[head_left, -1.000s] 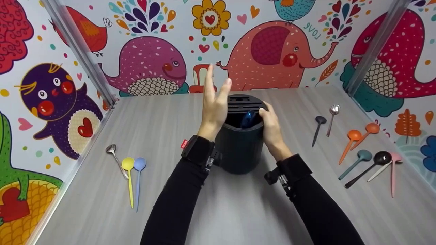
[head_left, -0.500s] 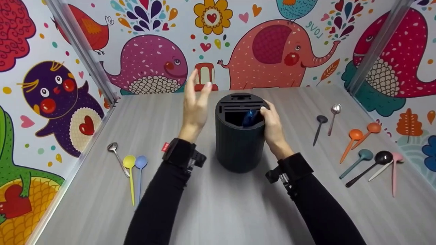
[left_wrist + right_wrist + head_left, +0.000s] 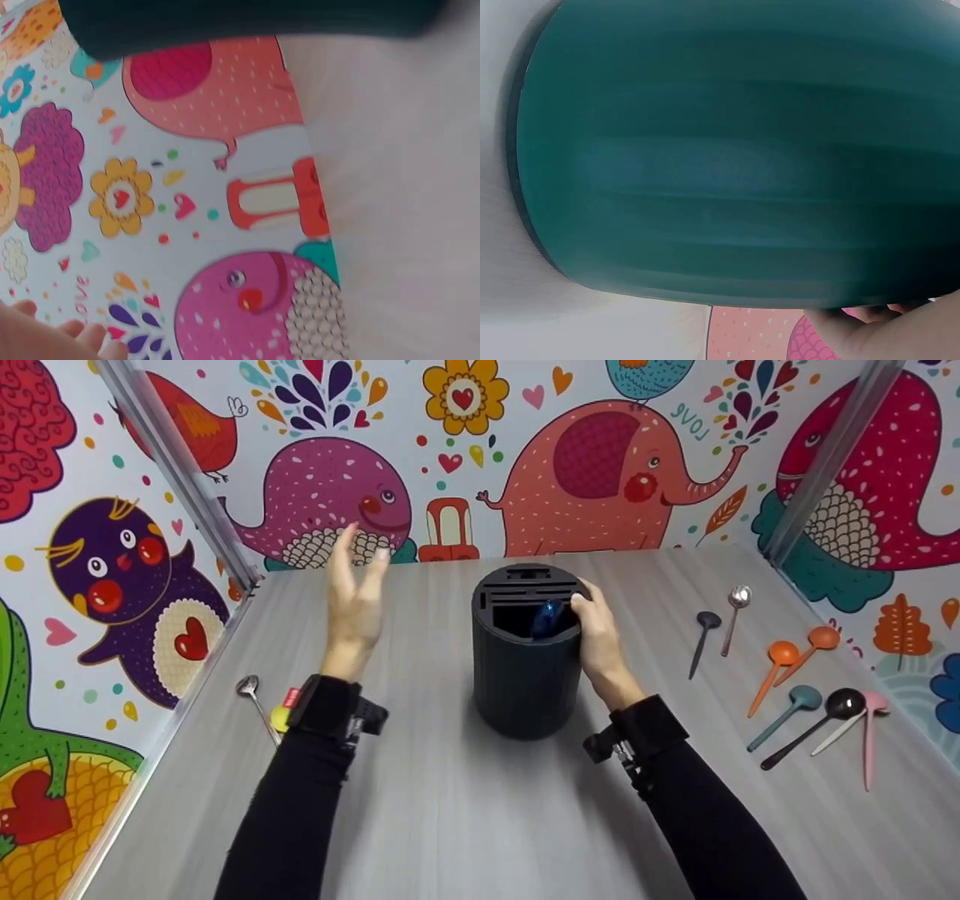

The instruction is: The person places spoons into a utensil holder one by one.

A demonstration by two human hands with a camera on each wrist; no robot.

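A dark green, ribbed cylindrical utensil holder (image 3: pixel 526 682) stands upright on the table, with slots and a larger opening in its top. A shiny blue object (image 3: pixel 548 617) sits inside that opening, its kind hidden. My right hand (image 3: pixel 598 639) grips the holder's right side, thumb at the rim and fingers round the far side. In the right wrist view, the holder (image 3: pixel 720 165) fills most of the frame, with part of the right hand (image 3: pixel 896 334) at the lower right. My left hand (image 3: pixel 352 607) is raised in the air left of the holder, fingers extended, holding nothing.
On the left lie a metal spoon (image 3: pixel 247 685) and a yellow spoon (image 3: pixel 279 718), partly covered by the left arm. Several spoons lie on the right, including orange (image 3: pixel 783 654), teal (image 3: pixel 804 698), black (image 3: pixel 844 704) and pink (image 3: pixel 870 735) ones. Patterned walls (image 3: pixel 450 427) enclose the table.
My left hand has moved left, away from the holder's side, and its arm now covers the blue spoon and most of the yellow one. The right hand and the holder have stayed in place.
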